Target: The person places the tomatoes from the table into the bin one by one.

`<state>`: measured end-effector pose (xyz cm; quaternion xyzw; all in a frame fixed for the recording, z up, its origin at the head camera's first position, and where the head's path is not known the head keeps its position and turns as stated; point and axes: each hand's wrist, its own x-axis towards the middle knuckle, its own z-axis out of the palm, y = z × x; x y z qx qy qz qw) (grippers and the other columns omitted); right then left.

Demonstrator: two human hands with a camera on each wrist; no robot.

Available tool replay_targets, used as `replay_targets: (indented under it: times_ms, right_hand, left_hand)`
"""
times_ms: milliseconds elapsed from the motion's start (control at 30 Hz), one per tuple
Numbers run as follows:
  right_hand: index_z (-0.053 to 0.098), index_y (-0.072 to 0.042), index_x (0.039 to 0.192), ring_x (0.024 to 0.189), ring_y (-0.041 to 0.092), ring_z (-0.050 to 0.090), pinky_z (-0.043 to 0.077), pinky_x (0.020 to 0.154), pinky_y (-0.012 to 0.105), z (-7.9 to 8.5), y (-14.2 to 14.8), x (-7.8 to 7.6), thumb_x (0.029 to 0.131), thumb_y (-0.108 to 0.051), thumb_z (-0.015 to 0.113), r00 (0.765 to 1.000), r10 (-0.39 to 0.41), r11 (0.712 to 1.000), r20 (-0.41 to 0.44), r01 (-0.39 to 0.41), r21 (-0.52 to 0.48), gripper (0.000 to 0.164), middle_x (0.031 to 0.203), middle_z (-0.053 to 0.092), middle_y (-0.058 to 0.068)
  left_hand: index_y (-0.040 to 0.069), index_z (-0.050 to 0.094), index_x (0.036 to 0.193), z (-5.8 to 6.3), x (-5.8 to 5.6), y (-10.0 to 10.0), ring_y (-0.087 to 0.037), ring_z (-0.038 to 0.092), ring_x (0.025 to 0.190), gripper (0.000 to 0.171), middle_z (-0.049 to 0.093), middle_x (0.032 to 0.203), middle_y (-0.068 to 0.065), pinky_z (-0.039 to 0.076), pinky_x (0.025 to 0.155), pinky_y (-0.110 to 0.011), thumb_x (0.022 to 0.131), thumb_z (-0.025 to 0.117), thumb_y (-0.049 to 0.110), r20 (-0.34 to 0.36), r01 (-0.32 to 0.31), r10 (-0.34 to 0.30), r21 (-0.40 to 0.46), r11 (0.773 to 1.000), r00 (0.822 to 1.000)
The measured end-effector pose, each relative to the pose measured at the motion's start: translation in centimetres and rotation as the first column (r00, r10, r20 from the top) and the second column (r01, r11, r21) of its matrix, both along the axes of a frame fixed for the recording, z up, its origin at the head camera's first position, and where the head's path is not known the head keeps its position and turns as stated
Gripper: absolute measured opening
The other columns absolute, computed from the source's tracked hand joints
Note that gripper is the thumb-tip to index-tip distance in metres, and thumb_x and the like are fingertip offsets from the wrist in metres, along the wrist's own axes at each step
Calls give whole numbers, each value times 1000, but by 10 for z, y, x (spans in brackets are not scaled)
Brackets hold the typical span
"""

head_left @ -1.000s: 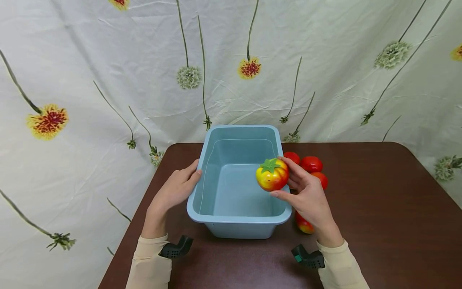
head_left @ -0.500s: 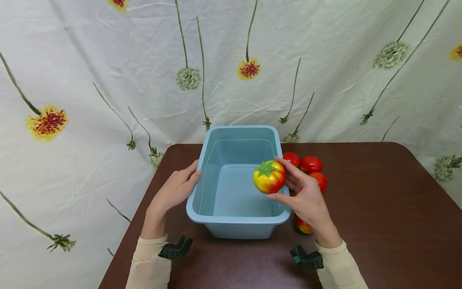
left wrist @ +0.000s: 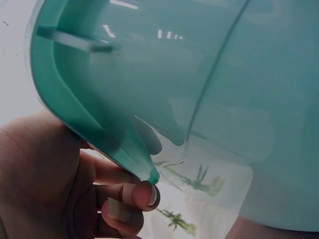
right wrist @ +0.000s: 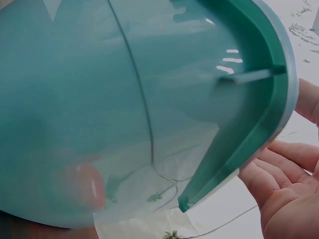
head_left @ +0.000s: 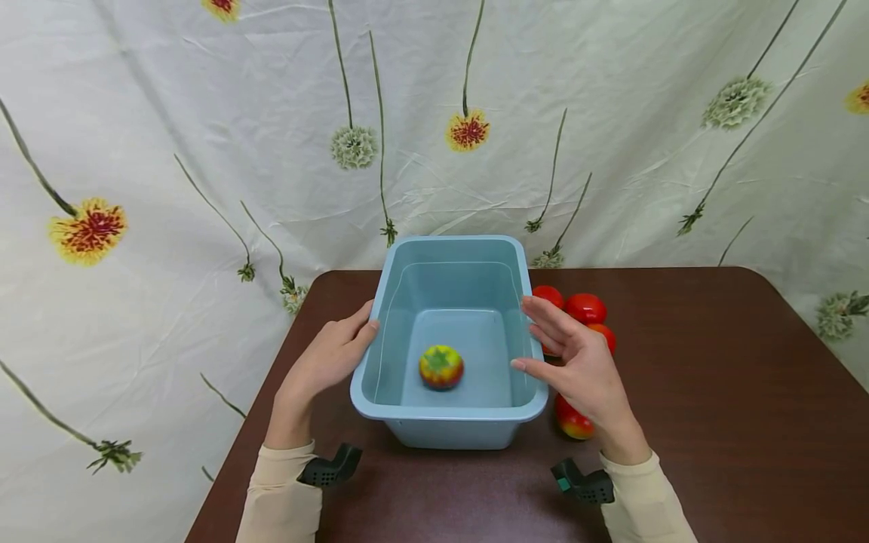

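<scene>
A light-blue plastic basin [head_left: 440, 412] stands on the brown table in the head view. My left hand [head_left: 334, 351] grips its left rim; in the left wrist view curled fingers [left wrist: 130, 196] lie under the rim's edge. On the basin floor sits a red-and-yellow tomato [head_left: 441, 367] with a green leafy top. Over the right rim my right hand [head_left: 580, 369] is spread, thumb apart from the fingers, with nothing between them. The right wrist view shows the palm [right wrist: 291, 209] beside the basin's outer rim [right wrist: 289, 107].
Right of the basin lie several red tomatoes, among them one farther back [head_left: 586, 308] and another near the front [head_left: 575, 418], partly behind the right hand. A white cloth with printed flowers [head_left: 468, 130] hangs behind the table [head_left: 720, 377].
The red-and-yellow tomato has left my right hand and dropped onto the basin floor. That hand's fingers have parted and moved slightly right. My left hand stays on the rim.
</scene>
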<state>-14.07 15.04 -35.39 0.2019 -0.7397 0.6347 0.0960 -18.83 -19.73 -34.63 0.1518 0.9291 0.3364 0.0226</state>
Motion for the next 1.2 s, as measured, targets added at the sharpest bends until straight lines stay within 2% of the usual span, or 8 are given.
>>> replay_targets:
  times_ms: [133,267,367,567,667,1000,1200]
  right_hand:
    - [48,-8,143,126,27,57,49,92,21,0,6,-2,80,-2,76,998,-53,998,19,54,-12,69,142,53,17]
    - [48,-7,143,125,16,59,49,91,17,-1,14,-6,85,-7,73,989,-130,991,68,132,-27,63,142,54,17]
    - [48,-6,143,124,12,59,48,90,16,-3,22,-10,86,-10,72,976,-197,979,95,201,-39,61,142,53,18]
    - [53,-11,140,123,15,60,48,90,17,-9,36,-17,87,-18,72,918,-382,923,105,384,1,57,140,57,13]
    - [54,-14,140,123,15,60,48,91,17,-13,41,-20,87,-21,73,888,-445,895,119,445,26,56,139,58,9]
    - [55,-15,138,124,17,60,48,90,13,-28,58,-31,87,-21,73,823,-523,846,221,533,16,55,138,58,9]
    - [54,-16,139,126,20,58,48,90,13,-37,66,-36,86,-18,73,803,-528,835,278,551,-6,56,140,57,9]
  left_hand:
    - [27,30,154,0,0,1,-18,71,89,52,69,119,-12,56,82,-45,104,39,37,2,5,-5,8,1000,1000]
    - [26,29,154,1,0,1,-18,70,89,52,69,118,-12,55,82,-45,104,39,37,1,8,-8,6,1000,1000]
    - [26,29,154,1,0,2,-19,69,91,52,68,120,-12,54,83,-46,104,39,37,3,4,-4,2,1000,1000]
    - [27,29,154,3,1,3,-20,70,93,52,66,125,-12,56,84,-46,104,39,38,11,0,0,7,1000,1000]
    - [27,29,154,2,1,3,-21,70,94,52,65,127,-12,56,85,-47,104,39,38,12,-1,1,11,1000,1000]
    - [29,29,154,2,2,3,-20,70,94,52,67,125,-10,55,86,-48,104,39,38,8,-5,5,13,1000,1000]
    - [29,29,154,3,3,3,-19,70,91,52,68,121,-11,55,86,-47,104,39,38,11,-5,5,13,1000,1000]
